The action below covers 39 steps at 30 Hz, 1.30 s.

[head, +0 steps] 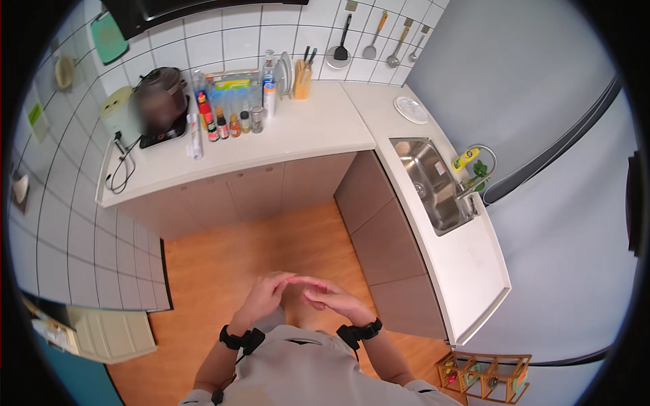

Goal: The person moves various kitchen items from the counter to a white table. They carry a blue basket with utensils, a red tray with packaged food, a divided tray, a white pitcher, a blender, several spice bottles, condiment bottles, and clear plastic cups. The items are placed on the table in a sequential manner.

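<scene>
My left hand and my right hand are raised in front of my body, above the wood-look floor. Their fingertips meet, or very nearly so. Both hands are loosely curved, with nothing visible in either. On the right one, a gap shows between thumb and fingers. Each wrist wears a black strap with a small device, the left strap and the right strap. Beyond the hands is an L-shaped white countertop over brown cabinets, out of reach of my fingers.
Sauce and spice bottles stand near a dark pot on an induction cooker. A knife block is farther right. The right counter holds a steel sink with a faucet. A wooden rack stands low at right.
</scene>
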### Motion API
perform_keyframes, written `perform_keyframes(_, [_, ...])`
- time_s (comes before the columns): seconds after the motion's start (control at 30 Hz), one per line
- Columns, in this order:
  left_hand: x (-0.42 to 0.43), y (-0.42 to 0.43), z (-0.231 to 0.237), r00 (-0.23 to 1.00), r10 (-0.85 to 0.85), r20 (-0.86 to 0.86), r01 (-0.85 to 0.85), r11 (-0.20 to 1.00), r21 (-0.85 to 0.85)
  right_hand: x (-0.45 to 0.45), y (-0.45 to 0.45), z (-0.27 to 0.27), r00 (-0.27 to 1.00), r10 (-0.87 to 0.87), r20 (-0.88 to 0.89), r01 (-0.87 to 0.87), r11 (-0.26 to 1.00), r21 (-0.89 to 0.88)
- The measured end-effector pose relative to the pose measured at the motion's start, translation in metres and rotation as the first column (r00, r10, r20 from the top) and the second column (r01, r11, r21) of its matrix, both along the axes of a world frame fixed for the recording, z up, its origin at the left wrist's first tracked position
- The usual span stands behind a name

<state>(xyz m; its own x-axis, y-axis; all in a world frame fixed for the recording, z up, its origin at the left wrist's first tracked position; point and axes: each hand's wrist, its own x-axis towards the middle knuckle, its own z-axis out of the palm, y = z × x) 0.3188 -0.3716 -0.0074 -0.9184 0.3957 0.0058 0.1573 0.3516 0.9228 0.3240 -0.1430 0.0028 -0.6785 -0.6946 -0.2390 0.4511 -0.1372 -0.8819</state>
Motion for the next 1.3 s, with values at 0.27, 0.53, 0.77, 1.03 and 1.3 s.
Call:
perform_keyframes(0.27, [-0.16, -0.02, 0.005, 0.987, -0.106, -0.12, 0.11, 0.994, 0.024, -0.14, -0.019, 0.002, 0.989, -0.102, 0.103, 0.109, 0.992, -0.061])
perform_keyframes(0.53, [-0.275, -0.026, -0.015, 0.989, -0.036, -0.142, 0.028, 0.998, -0.055, -0.276, -0.021, -0.029, 0.994, -0.017, 0.106, 0.022, 0.998, -0.053])
perform_keyframes(0.77, [-0.375, -0.035, 0.014, 0.992, 0.122, -0.013, -0.123, 0.982, -0.141, -0.415, -0.032, -0.037, 0.969, 0.2, 0.147, -0.167, 0.963, -0.212])
perform_keyframes(1.03, [-0.432, -0.075, 0.009, 0.907, 0.42, -0.035, -0.419, 0.893, -0.165, -0.536, -0.092, -0.032, 0.87, 0.49, 0.051, -0.446, 0.828, -0.341])
perform_keyframes(1.3, [-0.479, -0.134, -0.002, 0.863, 0.489, -0.128, -0.503, 0.855, -0.128, -0.602, -0.159, -0.038, 0.824, 0.566, 0.035, -0.542, 0.804, -0.245])
